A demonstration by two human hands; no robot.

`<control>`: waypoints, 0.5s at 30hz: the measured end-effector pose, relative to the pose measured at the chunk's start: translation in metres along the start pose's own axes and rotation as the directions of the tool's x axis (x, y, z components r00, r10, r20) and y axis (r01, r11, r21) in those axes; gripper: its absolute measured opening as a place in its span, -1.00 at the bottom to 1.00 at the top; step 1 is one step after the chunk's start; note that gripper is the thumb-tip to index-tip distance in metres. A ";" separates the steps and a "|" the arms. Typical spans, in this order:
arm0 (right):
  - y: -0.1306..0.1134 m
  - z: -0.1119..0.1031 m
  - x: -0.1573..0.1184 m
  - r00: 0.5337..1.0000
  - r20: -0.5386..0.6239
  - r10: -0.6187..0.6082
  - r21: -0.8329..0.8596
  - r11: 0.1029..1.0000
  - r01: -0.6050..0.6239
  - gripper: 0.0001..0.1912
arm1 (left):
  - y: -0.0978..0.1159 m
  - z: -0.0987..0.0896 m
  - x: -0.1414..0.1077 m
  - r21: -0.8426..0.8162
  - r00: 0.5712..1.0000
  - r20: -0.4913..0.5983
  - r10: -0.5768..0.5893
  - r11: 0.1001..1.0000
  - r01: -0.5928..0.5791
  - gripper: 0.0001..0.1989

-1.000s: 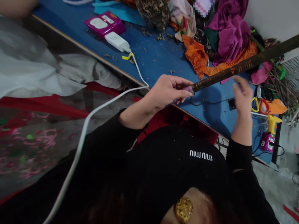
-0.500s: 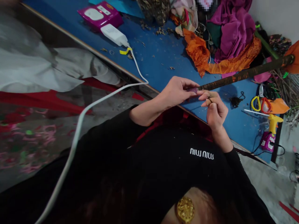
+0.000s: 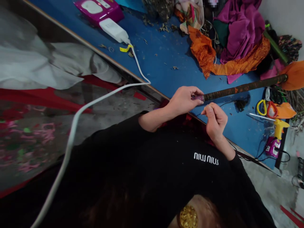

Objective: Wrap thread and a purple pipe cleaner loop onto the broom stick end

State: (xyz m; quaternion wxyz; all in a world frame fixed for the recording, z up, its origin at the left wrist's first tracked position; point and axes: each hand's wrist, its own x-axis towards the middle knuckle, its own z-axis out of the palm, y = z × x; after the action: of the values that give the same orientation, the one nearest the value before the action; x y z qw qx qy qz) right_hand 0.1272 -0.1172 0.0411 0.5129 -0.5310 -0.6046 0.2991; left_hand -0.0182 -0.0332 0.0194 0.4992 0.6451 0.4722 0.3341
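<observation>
A person's left hand gripped the purple-wrapped end of one dark rod at the front edge of the blue table. The rod's long axis ran away from that hand, rightward and slightly toward the back, reaching one loose orange piece by the right edge. The right hand was closed in a pinch just in front of the rod, apart from it and near the wrapped end; whether it held a strand could not be told. The left hand was the nearer, already touching. Beyond the right hand lay one black bundle; toward the right edge were two handle loops, one yellow loop and one red loop, and one yellow glue gun. Two purple socket boxes were counted: one box by the front right corner, a second box well left along the front edge, with one white plug beside it.
</observation>
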 end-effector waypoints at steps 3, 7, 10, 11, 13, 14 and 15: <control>0.001 -0.005 0.009 0.995 0.101 0.001 0.048 0.999 -0.006 -0.56 | -0.002 -0.003 0.000 0.139 1.000 -0.009 -0.001 0.990 0.002 -0.66; -0.002 -0.013 0.028 0.989 0.151 -0.001 0.124 0.992 -0.018 -0.61 | -0.005 -0.008 -0.001 0.199 1.000 -0.004 -0.028 0.980 0.028 -0.65; -0.006 -0.015 0.045 0.986 0.162 0.030 0.094 0.994 -0.046 -0.60 | -0.006 -0.010 -0.001 0.186 1.000 0.016 -0.007 0.983 0.003 -0.67; -0.007 -0.014 0.051 0.984 0.176 0.039 0.082 0.995 -0.055 -0.59 | -0.005 -0.010 0.000 0.184 0.999 0.027 0.016 0.983 -0.021 -0.68; -0.008 -0.011 0.063 0.976 0.212 0.040 0.089 0.994 -0.060 -0.58 | -0.004 -0.010 0.002 0.220 0.998 0.047 0.046 0.974 -0.055 -0.71; -0.008 -0.008 0.068 0.973 0.228 0.038 0.102 0.993 -0.063 -0.58 | -0.003 -0.011 0.003 0.263 0.998 0.054 0.044 0.963 -0.057 -0.74; -0.008 -0.005 0.072 0.969 0.243 0.038 0.114 0.991 -0.068 -0.57 | -0.003 -0.011 0.004 0.317 0.998 0.057 0.033 0.947 -0.050 -0.76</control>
State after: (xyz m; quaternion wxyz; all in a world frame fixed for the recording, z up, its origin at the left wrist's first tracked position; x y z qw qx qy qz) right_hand 0.1354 -0.0518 0.0712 0.4591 -0.4747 -0.6285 0.4109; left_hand -0.0272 -0.0254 0.0196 0.3933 0.7354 0.4933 0.2473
